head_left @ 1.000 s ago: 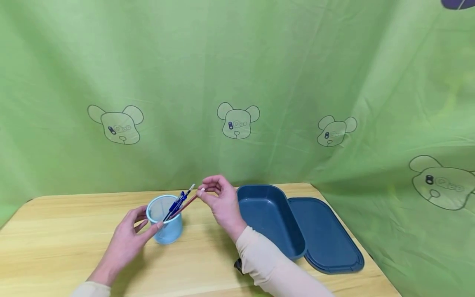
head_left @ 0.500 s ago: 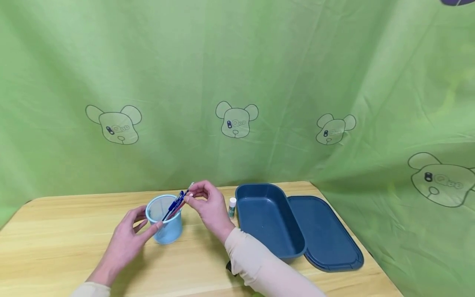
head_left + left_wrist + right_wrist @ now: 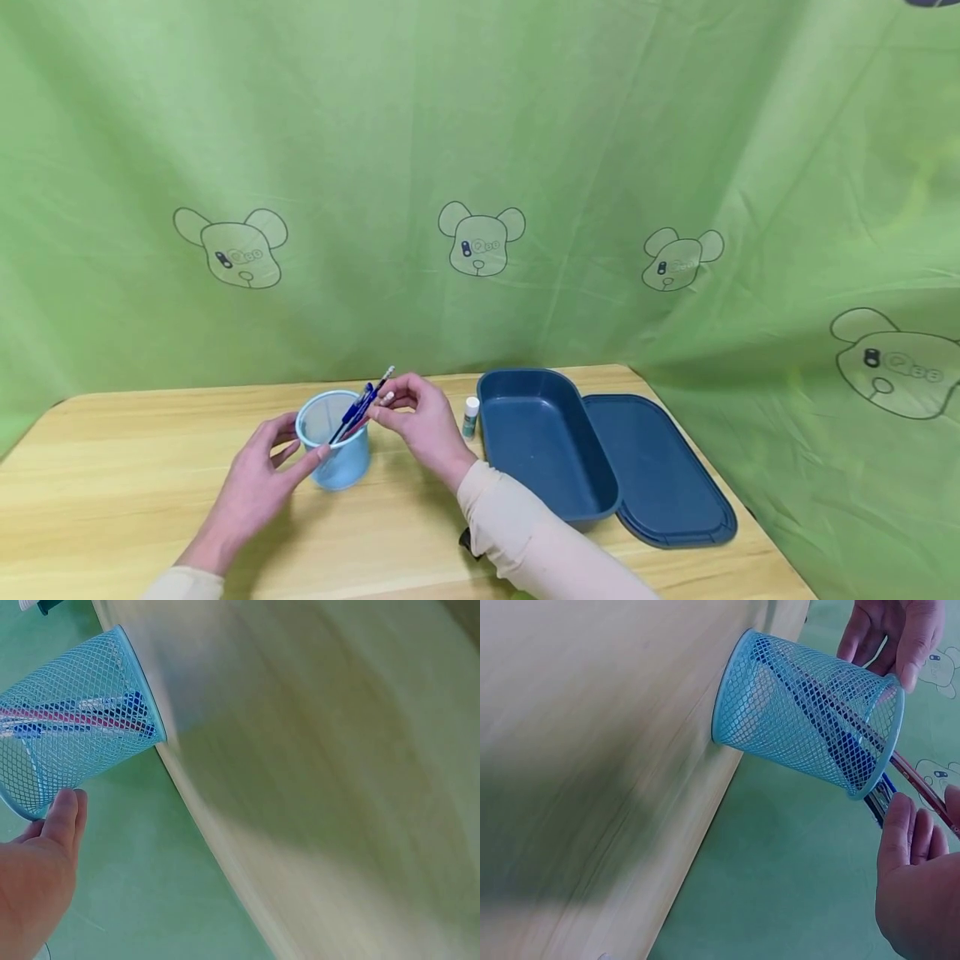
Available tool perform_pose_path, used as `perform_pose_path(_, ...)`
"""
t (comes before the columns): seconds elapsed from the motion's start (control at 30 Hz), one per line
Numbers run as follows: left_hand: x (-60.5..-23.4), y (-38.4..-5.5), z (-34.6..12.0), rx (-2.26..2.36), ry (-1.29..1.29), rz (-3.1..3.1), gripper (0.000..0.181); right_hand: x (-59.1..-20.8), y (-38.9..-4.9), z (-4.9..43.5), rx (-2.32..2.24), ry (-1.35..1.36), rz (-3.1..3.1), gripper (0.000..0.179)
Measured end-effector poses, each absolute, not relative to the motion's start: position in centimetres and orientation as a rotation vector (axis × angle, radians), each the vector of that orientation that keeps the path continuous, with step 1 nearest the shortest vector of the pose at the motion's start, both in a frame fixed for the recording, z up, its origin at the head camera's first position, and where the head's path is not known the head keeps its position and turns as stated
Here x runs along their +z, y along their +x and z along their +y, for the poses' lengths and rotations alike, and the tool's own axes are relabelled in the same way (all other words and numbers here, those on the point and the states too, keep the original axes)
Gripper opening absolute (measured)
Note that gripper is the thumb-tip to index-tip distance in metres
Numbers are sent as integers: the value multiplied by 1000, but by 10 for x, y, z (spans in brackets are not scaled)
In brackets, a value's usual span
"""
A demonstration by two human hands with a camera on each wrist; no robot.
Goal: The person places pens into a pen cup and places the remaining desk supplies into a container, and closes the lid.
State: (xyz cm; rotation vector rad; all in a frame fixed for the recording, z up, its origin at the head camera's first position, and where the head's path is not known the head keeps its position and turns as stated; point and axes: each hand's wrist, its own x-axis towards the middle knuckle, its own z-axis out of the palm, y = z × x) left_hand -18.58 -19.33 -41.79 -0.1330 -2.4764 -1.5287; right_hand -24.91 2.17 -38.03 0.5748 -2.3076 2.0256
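Note:
A light blue mesh pen holder (image 3: 341, 467) stands upright on the wooden table. My left hand (image 3: 258, 479) grips its rim from the left, thumb at the near side. Blue pens (image 3: 351, 414) and a dark pencil (image 3: 387, 375) lean to the right inside it. A red pencil (image 3: 915, 780) slants out of the same holder, its white eraser end at my right hand's fingertips. My right hand (image 3: 423, 425) pinches this pencil near that end, just right of the rim. In the left wrist view, the red pencil's lower part shows through the mesh (image 3: 67, 757).
A small white-capped tube (image 3: 470, 419) stands right of my right hand. Beyond it sits a dark blue open box (image 3: 551, 467), with its matching lid (image 3: 667, 479) lying alongside. A green curtain (image 3: 352, 317) hangs behind the table.
My right hand has moved left and slightly down toward the holder, lowering the red pencil deeper into it. The white-capped tube has come into sight. My left hand stays on the rim.

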Motion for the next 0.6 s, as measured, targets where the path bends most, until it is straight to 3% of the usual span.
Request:
perform_pose_path(0.27,-419,-187,-192,-1557,-188,-2457,77,-379,-243,35,1975,618,-2382,24)
perform_pose_path(0.47,-412,-179,-198,-1521,-159,-2455,88,-365,-239,66,1896,646,-2471,29)
perform_pose_path(0.6,-404,-169,-199,-1400,-91,-2365,81,-349,-235,96,1772,613,-2510,23)
